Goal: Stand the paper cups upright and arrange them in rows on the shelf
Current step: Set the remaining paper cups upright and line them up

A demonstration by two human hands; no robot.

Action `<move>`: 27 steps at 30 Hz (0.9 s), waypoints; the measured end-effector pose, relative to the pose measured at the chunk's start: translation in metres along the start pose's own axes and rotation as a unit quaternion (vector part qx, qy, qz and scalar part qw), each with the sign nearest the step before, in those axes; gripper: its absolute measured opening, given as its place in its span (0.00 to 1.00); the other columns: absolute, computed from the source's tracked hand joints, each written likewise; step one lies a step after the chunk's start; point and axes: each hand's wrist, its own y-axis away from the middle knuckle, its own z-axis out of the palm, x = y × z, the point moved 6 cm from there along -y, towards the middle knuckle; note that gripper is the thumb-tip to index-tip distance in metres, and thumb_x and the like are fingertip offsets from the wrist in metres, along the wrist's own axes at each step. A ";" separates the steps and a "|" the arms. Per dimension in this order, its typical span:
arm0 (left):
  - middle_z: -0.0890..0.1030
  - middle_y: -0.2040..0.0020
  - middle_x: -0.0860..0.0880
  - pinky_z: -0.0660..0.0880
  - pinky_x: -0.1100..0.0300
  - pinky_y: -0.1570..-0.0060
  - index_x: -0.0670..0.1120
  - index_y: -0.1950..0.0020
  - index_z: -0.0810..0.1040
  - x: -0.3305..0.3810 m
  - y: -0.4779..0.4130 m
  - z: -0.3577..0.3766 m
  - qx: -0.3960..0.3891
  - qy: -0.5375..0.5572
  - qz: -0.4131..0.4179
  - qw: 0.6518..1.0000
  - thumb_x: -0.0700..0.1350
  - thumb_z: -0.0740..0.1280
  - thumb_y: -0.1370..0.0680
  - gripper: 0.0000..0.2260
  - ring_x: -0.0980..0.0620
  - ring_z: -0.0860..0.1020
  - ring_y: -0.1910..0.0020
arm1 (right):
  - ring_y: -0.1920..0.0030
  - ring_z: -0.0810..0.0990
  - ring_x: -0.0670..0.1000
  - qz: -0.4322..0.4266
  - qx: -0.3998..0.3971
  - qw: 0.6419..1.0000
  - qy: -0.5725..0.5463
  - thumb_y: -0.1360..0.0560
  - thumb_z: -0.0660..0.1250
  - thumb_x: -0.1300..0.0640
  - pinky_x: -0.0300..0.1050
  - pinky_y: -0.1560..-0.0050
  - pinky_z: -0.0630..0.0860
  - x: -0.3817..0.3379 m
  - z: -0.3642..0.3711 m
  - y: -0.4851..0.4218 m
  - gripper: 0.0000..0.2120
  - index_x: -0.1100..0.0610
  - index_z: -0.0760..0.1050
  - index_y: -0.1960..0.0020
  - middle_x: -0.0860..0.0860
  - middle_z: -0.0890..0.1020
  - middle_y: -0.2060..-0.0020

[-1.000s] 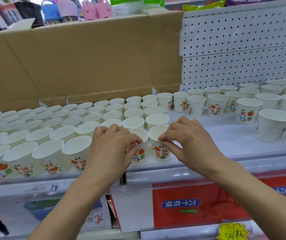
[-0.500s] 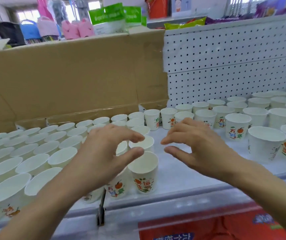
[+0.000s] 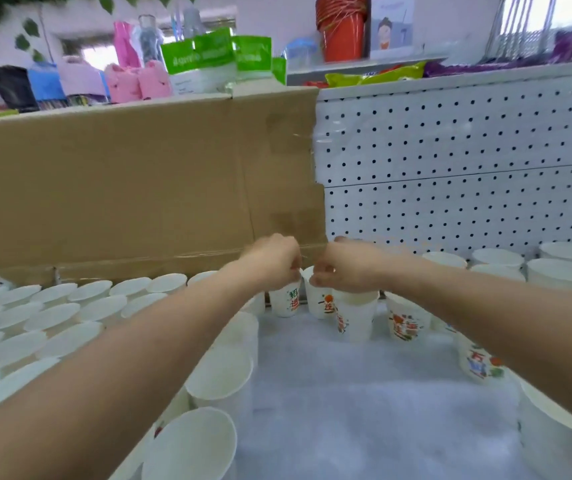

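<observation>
White paper cups with red and green print stand upright on the white shelf (image 3: 364,403). Tidy rows of cups (image 3: 52,317) fill the left side, and looser cups (image 3: 405,320) stand on the right. Both arms reach to the back of the shelf. My left hand (image 3: 274,261) pinches the rim of one back cup (image 3: 286,301). My right hand (image 3: 343,268) pinches the rim of the cup beside it (image 3: 320,301). A third cup (image 3: 355,318) stands just in front of my right hand.
A brown cardboard sheet (image 3: 139,181) lines the back of the shelf on the left, and white pegboard (image 3: 468,168) on the right. Green packets (image 3: 208,60), pink items and a red bucket (image 3: 341,32) sit above, behind the cardboard.
Both hands left the two front cups and reached forward to the back of the shelf, where each now pinches a cup. The view has moved closer and tilted up.
</observation>
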 end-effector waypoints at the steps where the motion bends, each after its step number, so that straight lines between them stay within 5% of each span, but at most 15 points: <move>1: 0.80 0.48 0.50 0.76 0.53 0.53 0.48 0.44 0.81 0.001 -0.007 0.007 -0.008 -0.006 -0.008 1.000 0.48 0.70 0.25 0.10 0.47 0.79 0.51 | 0.53 0.76 0.50 -0.009 -0.008 1.000 0.010 0.23 0.62 0.44 0.45 0.51 0.73 -0.002 0.005 -0.006 0.13 0.52 0.76 0.48 0.47 0.81 0.54; 3: 0.80 0.49 0.48 0.73 0.55 0.55 0.48 0.46 0.81 0.005 -0.015 0.017 -0.010 -0.020 -0.012 1.000 0.47 0.72 0.27 0.11 0.45 0.78 0.50 | 0.57 0.73 0.50 -0.021 -0.011 0.999 0.034 0.23 0.63 0.48 0.42 0.57 0.68 -0.002 0.011 -0.014 0.06 0.50 0.72 0.55 0.45 0.77 0.61; 9: 0.82 0.48 0.50 0.77 0.55 0.54 0.53 0.50 0.82 -0.007 -0.025 0.023 -0.019 0.025 0.000 1.000 0.43 0.71 0.27 0.08 0.48 0.79 0.50 | 0.71 0.68 0.49 0.005 0.019 0.998 0.059 0.26 0.65 0.56 0.40 0.72 0.63 0.014 0.017 -0.025 0.17 0.53 0.64 0.71 0.48 0.69 0.71; 15: 0.80 0.48 0.55 0.77 0.53 0.48 0.54 0.46 0.81 -0.016 -0.018 0.024 -0.067 0.060 0.021 0.996 0.50 0.75 0.30 0.14 0.52 0.77 0.48 | 0.64 0.78 0.51 0.028 0.022 0.999 0.004 0.29 0.68 0.43 0.40 0.69 0.68 0.028 0.020 -0.023 0.14 0.53 0.79 0.64 0.48 0.80 0.65; 21: 0.82 0.47 0.53 0.78 0.51 0.50 0.55 0.48 0.82 -0.011 -0.024 0.023 -0.022 0.017 0.038 0.999 0.49 0.71 0.26 0.07 0.49 0.79 0.50 | 0.66 0.75 0.52 0.037 0.018 0.999 -0.027 0.29 0.65 0.59 0.43 0.67 0.70 0.028 0.023 -0.028 0.09 0.55 0.75 0.68 0.53 0.80 0.65; 27: 0.81 0.47 0.54 0.77 0.52 0.49 0.54 0.45 0.80 -0.014 -0.025 0.021 -0.017 0.029 0.050 0.998 0.52 0.70 0.26 0.10 0.51 0.78 0.49 | 0.64 0.78 0.52 0.033 0.022 0.997 -0.060 0.25 0.66 0.52 0.45 0.64 0.74 0.027 0.024 -0.030 0.11 0.53 0.77 0.65 0.51 0.81 0.64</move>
